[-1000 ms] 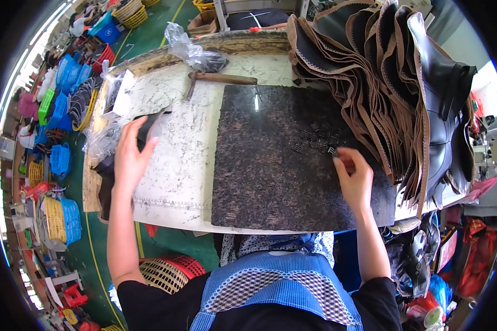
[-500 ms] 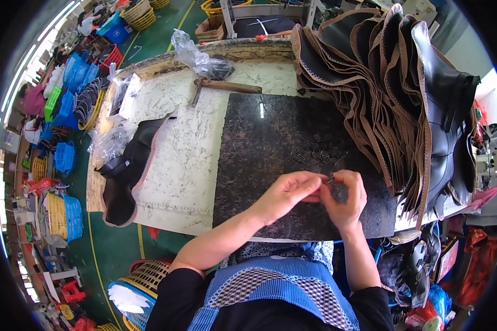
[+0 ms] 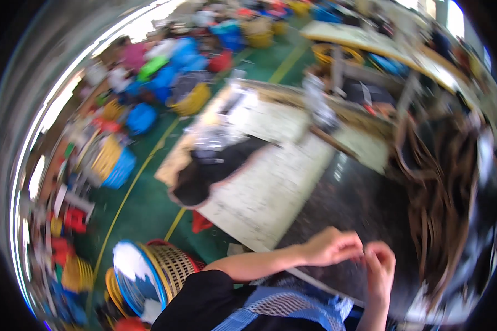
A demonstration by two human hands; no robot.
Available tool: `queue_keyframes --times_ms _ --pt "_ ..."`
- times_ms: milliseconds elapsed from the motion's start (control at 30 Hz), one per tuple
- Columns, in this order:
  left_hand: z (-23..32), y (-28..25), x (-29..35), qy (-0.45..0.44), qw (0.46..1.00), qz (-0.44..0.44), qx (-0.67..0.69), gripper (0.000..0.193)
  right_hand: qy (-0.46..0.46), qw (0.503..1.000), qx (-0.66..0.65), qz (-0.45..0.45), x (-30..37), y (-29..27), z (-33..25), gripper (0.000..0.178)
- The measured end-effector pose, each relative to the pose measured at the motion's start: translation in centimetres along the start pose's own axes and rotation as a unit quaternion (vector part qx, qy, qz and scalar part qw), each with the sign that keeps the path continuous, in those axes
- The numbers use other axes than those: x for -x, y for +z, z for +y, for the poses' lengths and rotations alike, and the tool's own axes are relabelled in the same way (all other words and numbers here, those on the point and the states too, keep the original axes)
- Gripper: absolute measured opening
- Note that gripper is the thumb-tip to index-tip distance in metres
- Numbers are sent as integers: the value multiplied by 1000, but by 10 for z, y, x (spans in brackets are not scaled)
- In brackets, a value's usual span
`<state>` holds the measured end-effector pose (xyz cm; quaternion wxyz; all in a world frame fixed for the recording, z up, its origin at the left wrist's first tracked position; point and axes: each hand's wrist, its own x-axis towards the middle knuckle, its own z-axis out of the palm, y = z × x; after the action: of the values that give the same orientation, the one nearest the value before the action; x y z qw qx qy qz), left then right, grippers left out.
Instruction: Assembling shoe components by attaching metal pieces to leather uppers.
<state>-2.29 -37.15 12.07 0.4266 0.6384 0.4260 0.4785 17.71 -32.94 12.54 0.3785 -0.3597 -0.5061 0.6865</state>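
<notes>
The left hand (image 3: 331, 246) and right hand (image 3: 380, 265) meet above the near part of the dark slab (image 3: 337, 209), tips almost touching. On each, thumb and fingers draw together at the tips; motion blur hides whether anything is pinched between them, so I cannot tell. Anything held there would have to be small and probably light, best gripped by its rim with the fingertips.

The slab rests on the white tabletop (image 3: 265, 198), just below the hands. It looks rigid and heavy, its glossy face likely slippery, so the edges would give the surest hold.

Left of the slab, well apart, lies a black sheet piece (image 3: 232, 160), probably light and floppy, easiest to take by its border. Near the slab's far edge is a wooden handle (image 3: 334, 142), with a clear plastic bag (image 3: 319, 105) beyond. Right of the slab stands a bundle of brown pieces (image 3: 436, 204), likely soft and bulky.
</notes>
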Motion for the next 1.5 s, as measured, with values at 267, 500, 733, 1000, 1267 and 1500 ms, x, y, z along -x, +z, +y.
queue_keyframes --times_ms 267,500,733,1000,1267,1500 --pt "8 -15 22 176 978 -89 -65 10 203 958 -110 -169 14 -5 -2 16" --pt "1 -5 24 308 928 -73 -196 19 246 945 -116 -180 14 -4 0 13" --pt "-4 -1 27 274 943 -105 -154 23 201 961 -97 -163 27 -2 8 16" --pt "4 6 44 214 967 -127 -47 18 154 973 -116 -126 53 -6 23 20" --pt "25 -22 25 137 988 -61 -33 3 35 987 -151 -52 29 31 5 19" --pt "7 -22 17 25 978 5 205 9 -96 994 -27 32 10 35 -20 16"
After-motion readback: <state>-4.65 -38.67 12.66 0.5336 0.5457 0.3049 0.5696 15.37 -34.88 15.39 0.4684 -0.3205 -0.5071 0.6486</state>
